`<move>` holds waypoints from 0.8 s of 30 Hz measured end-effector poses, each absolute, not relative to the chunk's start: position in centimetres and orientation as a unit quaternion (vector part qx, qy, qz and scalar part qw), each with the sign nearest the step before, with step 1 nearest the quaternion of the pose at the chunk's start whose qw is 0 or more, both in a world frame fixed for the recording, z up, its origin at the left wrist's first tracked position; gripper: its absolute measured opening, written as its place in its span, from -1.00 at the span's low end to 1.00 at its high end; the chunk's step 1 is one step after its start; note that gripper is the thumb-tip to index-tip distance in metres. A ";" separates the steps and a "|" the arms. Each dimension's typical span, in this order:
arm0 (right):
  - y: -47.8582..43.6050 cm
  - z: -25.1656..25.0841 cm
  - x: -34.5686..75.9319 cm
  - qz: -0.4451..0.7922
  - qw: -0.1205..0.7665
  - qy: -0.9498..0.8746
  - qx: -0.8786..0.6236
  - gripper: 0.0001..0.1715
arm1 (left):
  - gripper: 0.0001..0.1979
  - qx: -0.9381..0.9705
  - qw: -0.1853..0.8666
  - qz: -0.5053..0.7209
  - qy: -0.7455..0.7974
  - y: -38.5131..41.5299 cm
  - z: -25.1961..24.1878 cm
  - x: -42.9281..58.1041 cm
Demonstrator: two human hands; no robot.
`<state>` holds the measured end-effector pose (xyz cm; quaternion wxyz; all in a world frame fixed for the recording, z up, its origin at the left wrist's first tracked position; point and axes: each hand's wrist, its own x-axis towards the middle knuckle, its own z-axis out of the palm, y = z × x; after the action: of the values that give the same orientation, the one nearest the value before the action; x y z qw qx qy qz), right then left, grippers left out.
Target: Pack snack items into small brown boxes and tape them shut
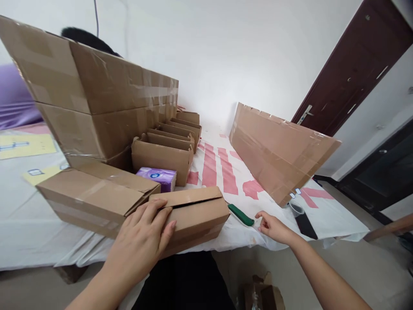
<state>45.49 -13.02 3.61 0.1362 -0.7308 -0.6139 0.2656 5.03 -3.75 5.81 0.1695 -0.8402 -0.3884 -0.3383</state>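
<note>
My left hand [145, 228] rests with spread fingers on the left end of a small closed cardboard box [196, 219] at the table's front edge. A dark gap runs along the box's top. Right of the box lies a green-handled tool [241, 214], its far end hidden by the box. My right hand [267, 224] is just right of the green handle, fingers curled and apart, holding nothing that shows. Another long cardboard box [87, 196] touches the small box on the left. Behind them sits a purple tissue pack [158, 175].
Tall cardboard panels [112, 86] stand at the left, with open box dividers [161, 155] beside them. A cardboard sheet [277, 146] leans at the right. A tape roll [296, 209] lies near the right edge. Someone's dark hair [88, 38] shows behind the panels.
</note>
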 end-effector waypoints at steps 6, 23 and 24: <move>-13.4 2.1 44.1 0.342 0.089 -0.611 -0.708 -0.82 | -0.61 -0.838 0.180 -0.347 -0.381 -3.8 5.9 5.1; -12.7 2.2 43.1 0.153 -0.036 -0.516 -0.842 -0.80 | -0.67 -0.836 0.151 -0.350 -0.395 -4.1 5.6 5.0; -12.8 2.2 42.8 0.142 -0.036 -0.520 -0.841 -0.81 | -0.67 -0.836 0.149 -0.351 -0.395 -4.1 5.6 5.0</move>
<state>42.82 -12.82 2.25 -0.0364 -0.8414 -0.5201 0.1421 4.96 -4.15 5.56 0.1492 -0.8361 -0.3948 -0.3505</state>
